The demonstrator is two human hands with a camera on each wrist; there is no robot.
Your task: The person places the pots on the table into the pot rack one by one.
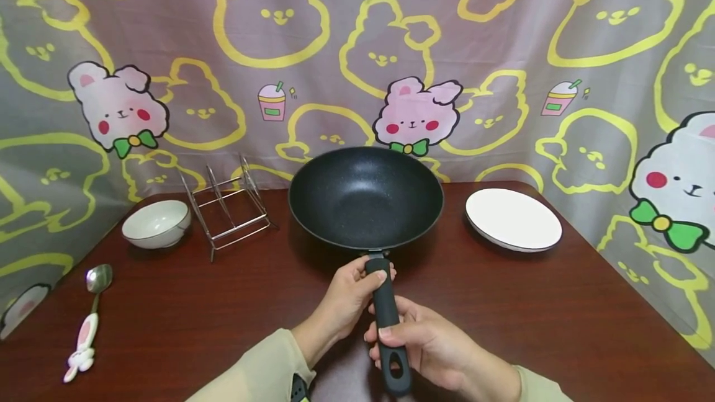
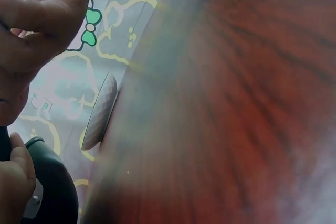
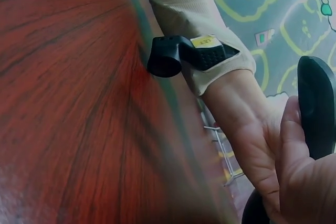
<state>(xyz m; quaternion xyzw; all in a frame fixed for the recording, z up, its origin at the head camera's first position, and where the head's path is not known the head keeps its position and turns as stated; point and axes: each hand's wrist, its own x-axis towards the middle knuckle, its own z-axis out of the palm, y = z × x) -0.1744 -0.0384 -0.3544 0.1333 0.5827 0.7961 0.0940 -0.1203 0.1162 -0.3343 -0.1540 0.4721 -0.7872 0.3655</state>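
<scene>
A black wok [image 1: 365, 197] with a dark grey handle [image 1: 385, 303] is centred in the head view, its bowl toward the curtain and its handle pointing at the person. My left hand [image 1: 353, 290] grips the handle close to the bowl, thumb on top. Nearer the handle's looped end, my right hand [image 1: 430, 340] grips it too, thumb across the top and fingers wrapped beneath. In the right wrist view the handle [image 3: 315, 108] rises beside the right hand [image 3: 304, 177], with the left forearm behind. The left wrist view shows part of the left hand [image 2: 47, 19] at its edge.
A white plate [image 1: 514, 219] lies at the right. On the left stand a metal wire rack [image 1: 234, 228] and a white bowl [image 1: 157, 224]; a spoon with a rabbit-shaped handle [image 1: 86, 334] lies nearer. A patterned curtain [image 1: 335, 79] hangs behind the brown table [image 1: 530, 315].
</scene>
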